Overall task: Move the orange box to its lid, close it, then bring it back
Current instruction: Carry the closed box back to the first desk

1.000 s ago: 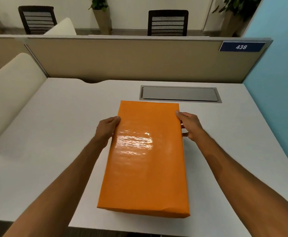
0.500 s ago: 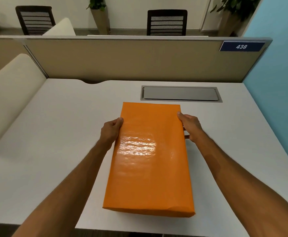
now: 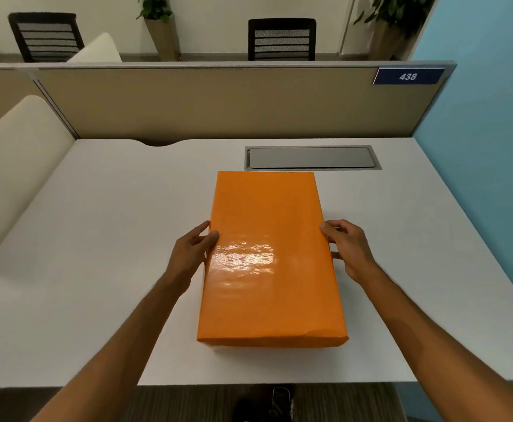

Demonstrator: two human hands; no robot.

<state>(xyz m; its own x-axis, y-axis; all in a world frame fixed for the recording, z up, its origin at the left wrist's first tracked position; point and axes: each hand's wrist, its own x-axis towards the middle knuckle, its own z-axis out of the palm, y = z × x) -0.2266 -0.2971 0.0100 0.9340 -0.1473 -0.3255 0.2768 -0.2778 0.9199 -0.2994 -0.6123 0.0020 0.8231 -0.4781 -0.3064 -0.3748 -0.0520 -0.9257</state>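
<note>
Gripping the orange box [image 3: 268,260] from the head view: left hand [image 3: 191,256] and right hand [image 3: 348,249] flank its long sides about midway, thumbs laid on the glossy lid edges, fingers loosely curled down the sides, which are hidden from here. The lid looks seated flush, so I judge closing done and the bring-back leg in hand; next calls for an even two-sided pull along the white desk [image 3: 96,239], away from the grey cable hatch [image 3: 311,157]. Against half a second ago, both hands sit nearer along the sides and the grip looks looser.
</note>
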